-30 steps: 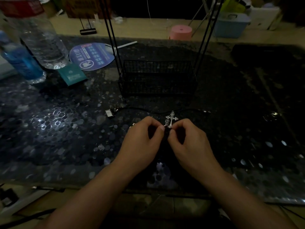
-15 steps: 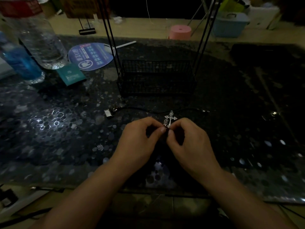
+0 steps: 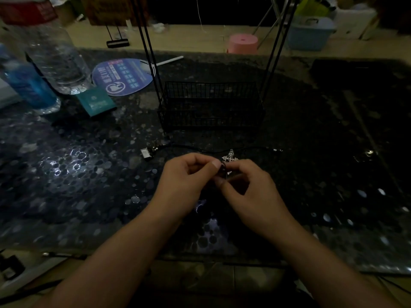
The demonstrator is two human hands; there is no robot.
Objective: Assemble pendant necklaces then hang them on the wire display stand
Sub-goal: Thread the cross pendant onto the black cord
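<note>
Since the light is dim, the pinch point is hard to read. Dark pebble-patterned table [image 3: 66,174], wire display stand [image 3: 211,105] behind, floor beyond. Left hand [image 3: 189,181] and right hand [image 3: 251,187] meet fingertip to fingertip, both pinched closed on the silver cross pendant [image 3: 230,156]; black cord [image 3: 189,148] lies just behind.

Two hands: left hand [image 3: 186,181], right hand [image 3: 251,192]. One cross pendant [image 3: 230,157], one black cord [image 3: 200,149], one wire display stand [image 3: 211,105]. Two bottles: clear bottle [image 3: 57,61], blue bottle [image 3: 29,87]; one round fan [image 3: 123,76], one teal packet [image 3: 96,102], one pink stool [image 3: 242,43].
</note>
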